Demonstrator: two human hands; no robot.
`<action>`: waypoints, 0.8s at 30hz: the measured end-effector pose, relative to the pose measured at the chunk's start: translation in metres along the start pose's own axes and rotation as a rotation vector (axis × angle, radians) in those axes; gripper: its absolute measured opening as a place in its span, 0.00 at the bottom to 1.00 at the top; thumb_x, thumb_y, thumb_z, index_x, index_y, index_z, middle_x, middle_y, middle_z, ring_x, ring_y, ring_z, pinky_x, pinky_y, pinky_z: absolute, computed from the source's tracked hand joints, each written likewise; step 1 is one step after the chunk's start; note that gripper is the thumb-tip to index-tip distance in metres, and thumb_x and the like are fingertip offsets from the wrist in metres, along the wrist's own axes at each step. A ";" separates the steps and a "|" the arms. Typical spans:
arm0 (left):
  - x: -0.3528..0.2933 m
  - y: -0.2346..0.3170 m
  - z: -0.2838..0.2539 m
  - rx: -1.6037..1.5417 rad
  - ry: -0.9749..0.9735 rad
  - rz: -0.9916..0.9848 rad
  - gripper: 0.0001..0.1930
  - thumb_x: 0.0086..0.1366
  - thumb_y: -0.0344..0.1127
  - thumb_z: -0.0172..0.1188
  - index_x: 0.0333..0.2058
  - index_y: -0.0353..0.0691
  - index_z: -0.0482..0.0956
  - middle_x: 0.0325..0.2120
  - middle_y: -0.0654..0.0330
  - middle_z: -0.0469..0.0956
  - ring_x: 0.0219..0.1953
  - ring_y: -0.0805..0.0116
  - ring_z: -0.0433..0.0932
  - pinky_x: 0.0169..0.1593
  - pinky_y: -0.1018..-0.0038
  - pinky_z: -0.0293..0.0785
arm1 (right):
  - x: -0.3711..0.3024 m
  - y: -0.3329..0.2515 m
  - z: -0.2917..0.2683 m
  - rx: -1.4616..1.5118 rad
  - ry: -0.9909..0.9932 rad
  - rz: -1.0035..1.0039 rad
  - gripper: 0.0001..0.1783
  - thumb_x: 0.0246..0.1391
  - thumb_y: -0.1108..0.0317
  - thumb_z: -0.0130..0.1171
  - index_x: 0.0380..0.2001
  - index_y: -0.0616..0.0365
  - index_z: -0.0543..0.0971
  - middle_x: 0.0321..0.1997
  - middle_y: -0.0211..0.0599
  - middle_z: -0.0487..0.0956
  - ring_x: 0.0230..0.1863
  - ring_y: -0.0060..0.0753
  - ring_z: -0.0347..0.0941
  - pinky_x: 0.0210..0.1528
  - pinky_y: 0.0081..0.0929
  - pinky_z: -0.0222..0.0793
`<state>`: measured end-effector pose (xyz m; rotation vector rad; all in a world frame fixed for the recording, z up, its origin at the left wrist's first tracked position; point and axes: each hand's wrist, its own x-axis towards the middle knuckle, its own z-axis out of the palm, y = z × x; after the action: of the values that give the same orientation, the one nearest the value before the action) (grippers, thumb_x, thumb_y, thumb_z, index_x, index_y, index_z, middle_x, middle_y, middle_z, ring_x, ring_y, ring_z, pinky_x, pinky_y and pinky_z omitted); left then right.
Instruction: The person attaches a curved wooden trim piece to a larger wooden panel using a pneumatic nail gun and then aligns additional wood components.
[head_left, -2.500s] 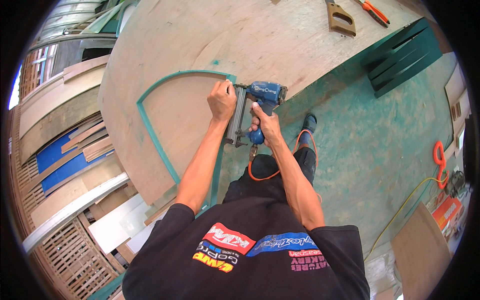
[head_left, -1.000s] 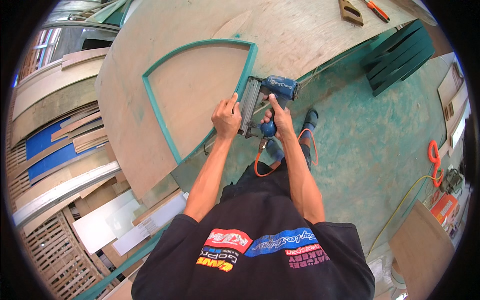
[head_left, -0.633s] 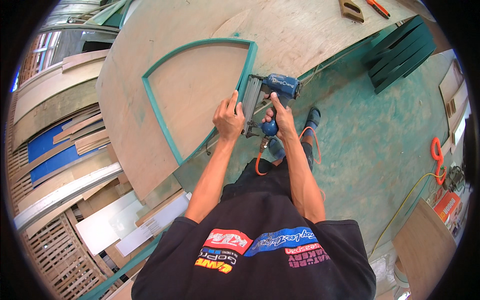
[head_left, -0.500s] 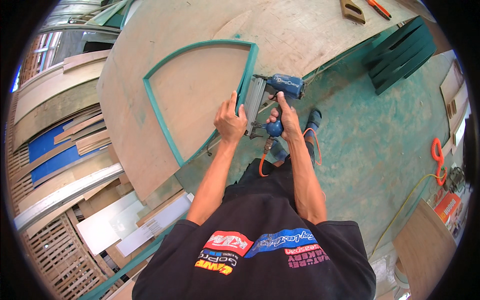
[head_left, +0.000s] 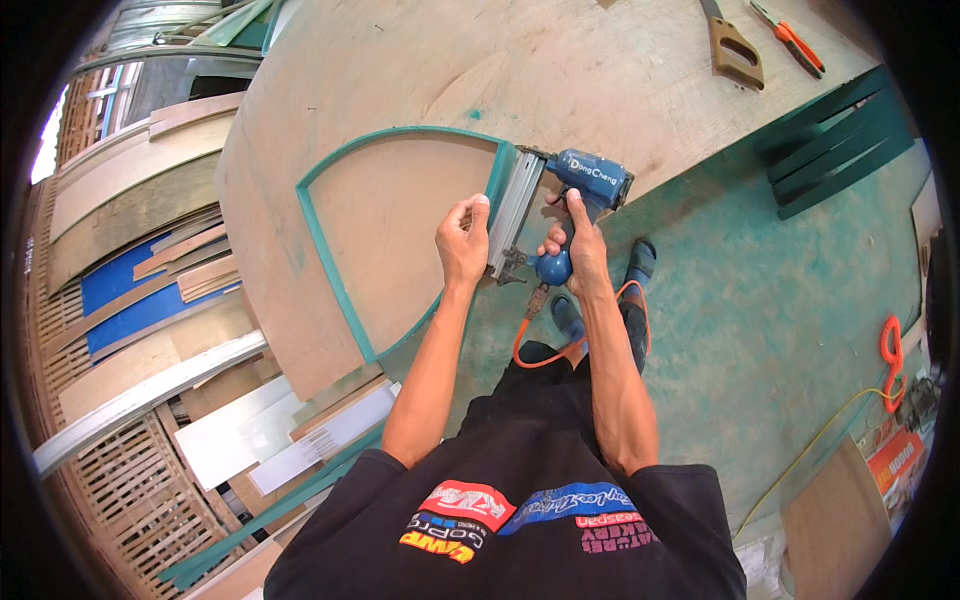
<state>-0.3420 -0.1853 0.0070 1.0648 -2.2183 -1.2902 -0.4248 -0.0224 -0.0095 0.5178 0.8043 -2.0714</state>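
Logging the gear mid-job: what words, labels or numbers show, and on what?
I won't copy wording, but lettering stands on:
Blue nail gun: white lettering on its body.
Black shirt: several coloured printed patches.
Orange-red box: pale lettering.
White panel: marks too small to read.

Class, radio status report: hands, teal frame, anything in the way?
Right hand gripping blue nail gun. Left hand curled nearby, grip unclear. Teal frame lying on wooden table, nail gun at its right side. Handsaw, pliers aside, not in the way.
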 end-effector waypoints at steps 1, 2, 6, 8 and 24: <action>0.004 0.000 0.002 -0.001 -0.008 -0.045 0.20 0.72 0.45 0.64 0.45 0.28 0.85 0.36 0.56 0.87 0.38 0.71 0.84 0.46 0.74 0.79 | -0.001 -0.001 0.002 0.027 0.015 0.026 0.26 0.68 0.42 0.58 0.47 0.57 0.79 0.16 0.22 0.65 0.16 0.20 0.65 0.25 0.27 0.74; 0.007 -0.001 0.003 -0.002 -0.016 -0.090 0.20 0.72 0.45 0.64 0.45 0.28 0.85 0.35 0.57 0.87 0.38 0.72 0.83 0.45 0.74 0.78 | -0.001 -0.003 0.003 0.009 0.019 0.024 0.26 0.68 0.42 0.58 0.47 0.57 0.79 0.16 0.22 0.65 0.16 0.20 0.65 0.25 0.27 0.74; 0.011 0.012 0.009 0.050 -0.044 -0.154 0.19 0.70 0.43 0.67 0.44 0.28 0.86 0.34 0.58 0.86 0.38 0.75 0.81 0.44 0.75 0.77 | 0.003 -0.001 0.001 0.013 0.021 0.021 0.24 0.68 0.45 0.59 0.47 0.57 0.78 0.16 0.22 0.65 0.15 0.20 0.65 0.24 0.26 0.74; 0.010 0.010 0.009 0.018 -0.051 -0.171 0.18 0.69 0.42 0.68 0.45 0.28 0.86 0.35 0.58 0.86 0.38 0.75 0.81 0.45 0.75 0.77 | 0.004 0.001 0.000 0.015 0.016 0.018 0.23 0.68 0.46 0.61 0.46 0.58 0.78 0.16 0.23 0.66 0.15 0.21 0.67 0.24 0.27 0.74; -0.002 0.010 0.007 0.193 -0.031 0.035 0.20 0.67 0.40 0.71 0.49 0.29 0.85 0.41 0.50 0.86 0.43 0.62 0.84 0.50 0.69 0.77 | 0.003 -0.006 0.000 -0.067 0.011 -0.026 0.24 0.68 0.46 0.61 0.45 0.59 0.79 0.16 0.24 0.68 0.15 0.20 0.68 0.24 0.25 0.74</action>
<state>-0.3498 -0.1763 0.0122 1.0746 -2.4129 -1.1026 -0.4313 -0.0216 -0.0093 0.4845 0.8882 -2.0590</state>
